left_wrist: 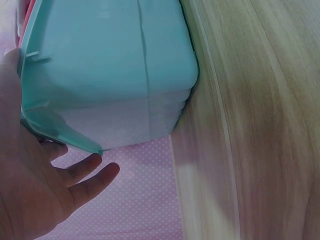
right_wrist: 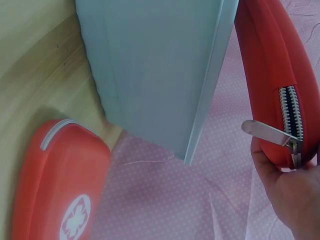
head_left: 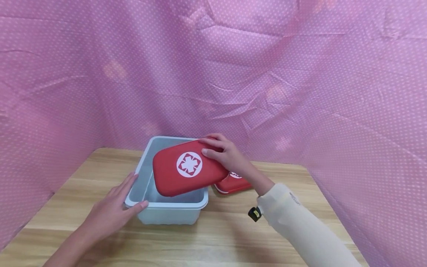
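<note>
My right hand [head_left: 225,152] grips the right end of a red zippered first-aid case [head_left: 166,163] with a white cross emblem, thumb on its top face. The case is tilted above a pale blue-green plastic bin [head_left: 170,216], overlapping its opening in the head view. In the right wrist view, the case's metal zipper pull [right_wrist: 270,133] hangs beside the fingers. My left hand [head_left: 111,209] rests at the bin's near left corner, thumb on the front rim and fairly straight fingers along the left rim.
A second red first-aid case [right_wrist: 75,170] lies on the wooden table [head_left: 220,237] just right of the bin, partly hidden by the held case and right arm in the head view. Pink dotted cloth [head_left: 213,74] hangs around the table's back and sides.
</note>
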The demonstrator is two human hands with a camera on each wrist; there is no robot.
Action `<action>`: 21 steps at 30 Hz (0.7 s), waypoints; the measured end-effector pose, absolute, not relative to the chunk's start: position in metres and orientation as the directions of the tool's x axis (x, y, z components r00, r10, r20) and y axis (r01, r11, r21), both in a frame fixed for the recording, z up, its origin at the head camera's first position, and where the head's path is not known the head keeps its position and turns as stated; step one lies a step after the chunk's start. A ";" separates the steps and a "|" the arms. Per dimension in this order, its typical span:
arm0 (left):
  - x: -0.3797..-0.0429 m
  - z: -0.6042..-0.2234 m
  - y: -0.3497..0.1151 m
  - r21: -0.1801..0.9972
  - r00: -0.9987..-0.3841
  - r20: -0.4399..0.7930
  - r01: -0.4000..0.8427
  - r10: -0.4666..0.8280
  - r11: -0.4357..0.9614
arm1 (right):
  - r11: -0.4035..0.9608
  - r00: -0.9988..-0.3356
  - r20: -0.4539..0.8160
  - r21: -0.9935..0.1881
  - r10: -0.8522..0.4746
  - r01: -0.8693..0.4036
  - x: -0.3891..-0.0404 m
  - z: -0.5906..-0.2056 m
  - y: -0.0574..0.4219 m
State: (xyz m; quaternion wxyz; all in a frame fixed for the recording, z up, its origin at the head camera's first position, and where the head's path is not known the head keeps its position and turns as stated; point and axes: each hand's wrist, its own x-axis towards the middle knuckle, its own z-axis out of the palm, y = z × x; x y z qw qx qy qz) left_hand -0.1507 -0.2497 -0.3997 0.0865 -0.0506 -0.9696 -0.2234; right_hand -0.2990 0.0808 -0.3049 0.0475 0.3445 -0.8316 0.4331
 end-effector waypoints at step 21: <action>-0.152 -0.400 -0.248 0.450 -0.982 0.181 0.129 0.052 0.884 | 0.426 -0.627 0.161 -0.605 -0.762 -0.672 -0.326 -0.311 0.017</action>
